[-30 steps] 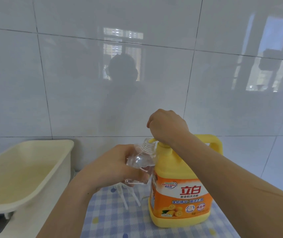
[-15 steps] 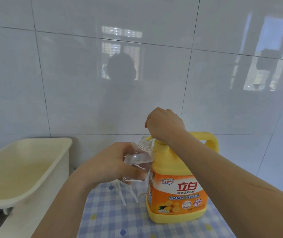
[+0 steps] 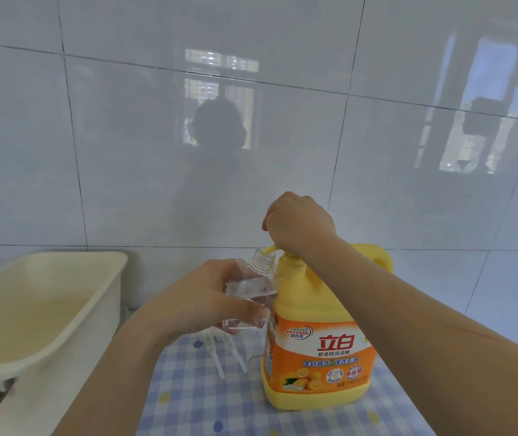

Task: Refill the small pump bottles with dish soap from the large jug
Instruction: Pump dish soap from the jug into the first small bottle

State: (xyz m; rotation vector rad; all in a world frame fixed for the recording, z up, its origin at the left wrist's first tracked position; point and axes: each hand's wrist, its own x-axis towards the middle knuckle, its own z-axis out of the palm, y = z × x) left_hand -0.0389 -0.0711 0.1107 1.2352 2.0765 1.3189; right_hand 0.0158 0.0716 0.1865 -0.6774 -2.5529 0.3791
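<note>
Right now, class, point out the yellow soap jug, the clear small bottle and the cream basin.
yellow soap jug [image 3: 330, 344]: head view, on its front label.
clear small bottle [image 3: 261, 264]: head view, on its threaded neck.
cream basin [image 3: 114, 287]: head view, on its right end wall.

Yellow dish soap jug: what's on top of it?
The right hand holds its pump, whose yellow spout reaches the small clear bottle's open neck. The pump head itself is hidden under the hand.

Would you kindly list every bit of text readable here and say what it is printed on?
"立白": big red brand on the large jug's orange label.
"新金桔洗洁精": small line beneath it.
"金桔精华·强效去油": blue band.
"食品用": red round badge.
The oval emblem and remaining fine print: too blurred to read.
</note>
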